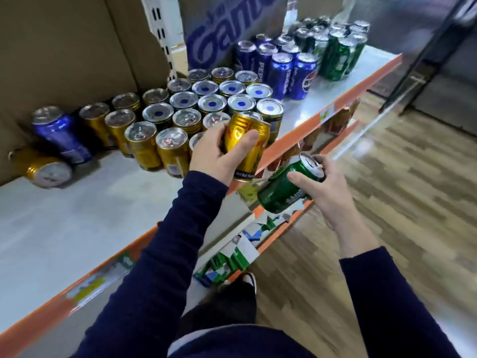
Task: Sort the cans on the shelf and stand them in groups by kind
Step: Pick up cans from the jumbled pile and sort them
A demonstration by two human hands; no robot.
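My left hand grips a gold can, held tilted over the shelf's front edge beside the group of several upright gold cans. My right hand holds a green can on a slant in front of the shelf, below its edge. Blue cans stand grouped further right, and green cans stand at the far right. At the left a blue can stands leaning and a gold can lies on its side.
The grey shelf has an orange front edge. Brown cardboard boxes and a box with blue print stand behind the cans. Lower shelves hold cartons. Wooden floor lies to the right.
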